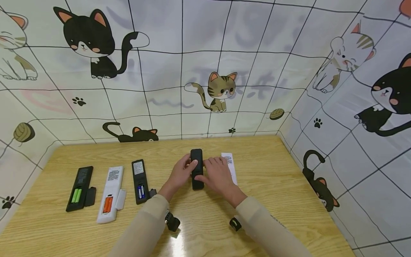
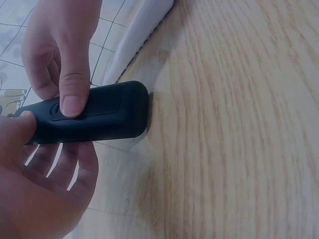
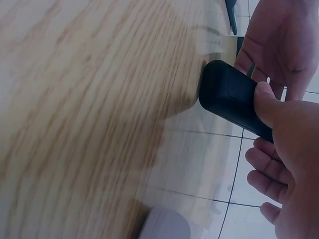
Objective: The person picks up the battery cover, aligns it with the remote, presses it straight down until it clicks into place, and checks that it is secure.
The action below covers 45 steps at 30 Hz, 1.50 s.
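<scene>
Beige sleeves; beyond, round-cornered black remote

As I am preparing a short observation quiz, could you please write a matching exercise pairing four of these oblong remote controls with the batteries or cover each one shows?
Things
1. Leftmost oblong black remote control
2. Oblong white remote control, second from left
3. Oblong black remote control, third from left
4. Held oblong black remote control, between left hand and right hand

States
A. Orange cylindrical batteries exposed
B. Black battery cover on
C. Green cylindrical batteries exposed
D. Blue cylindrical batteries exposed

Pairs: 1-C, 2-A, 3-D, 4-B
</scene>
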Each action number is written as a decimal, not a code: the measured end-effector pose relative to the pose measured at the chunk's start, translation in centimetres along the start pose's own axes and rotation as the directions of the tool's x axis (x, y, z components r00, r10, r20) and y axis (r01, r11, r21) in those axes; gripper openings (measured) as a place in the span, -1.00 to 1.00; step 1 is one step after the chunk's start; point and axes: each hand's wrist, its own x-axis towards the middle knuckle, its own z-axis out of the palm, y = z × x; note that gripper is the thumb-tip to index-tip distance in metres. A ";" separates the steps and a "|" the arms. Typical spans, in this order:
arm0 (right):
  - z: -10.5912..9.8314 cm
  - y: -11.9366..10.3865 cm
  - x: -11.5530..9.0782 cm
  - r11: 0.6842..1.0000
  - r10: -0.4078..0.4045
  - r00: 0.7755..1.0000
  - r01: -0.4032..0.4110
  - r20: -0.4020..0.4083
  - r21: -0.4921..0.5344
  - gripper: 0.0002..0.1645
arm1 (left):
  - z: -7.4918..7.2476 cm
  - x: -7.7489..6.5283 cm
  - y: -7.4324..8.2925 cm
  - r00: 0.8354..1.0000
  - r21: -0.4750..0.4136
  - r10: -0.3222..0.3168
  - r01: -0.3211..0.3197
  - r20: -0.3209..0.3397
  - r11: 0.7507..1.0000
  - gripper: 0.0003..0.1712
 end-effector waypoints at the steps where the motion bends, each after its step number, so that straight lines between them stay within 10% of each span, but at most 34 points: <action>1: -0.1 0.0 0.0 1.000 0.004 1.000 -0.004 0.002 0.009 -0.33 | 0.0 0.0 0.0 1.000 0.000 -0.001 0.001 -0.001 1.000 -0.58; 28: 0.4 -0.5 0.3 0.999 0.010 0.997 -0.012 0.073 0.032 -0.32 | -0.5 -2.2 3.9 0.999 0.034 0.025 -0.026 0.027 0.999 -0.58; 45: 0.4 -0.5 0.2 0.999 0.024 0.994 -0.026 0.105 0.021 -0.33 | 0.2 -0.1 0.1 0.997 0.088 0.045 -0.040 -0.058 0.995 -0.67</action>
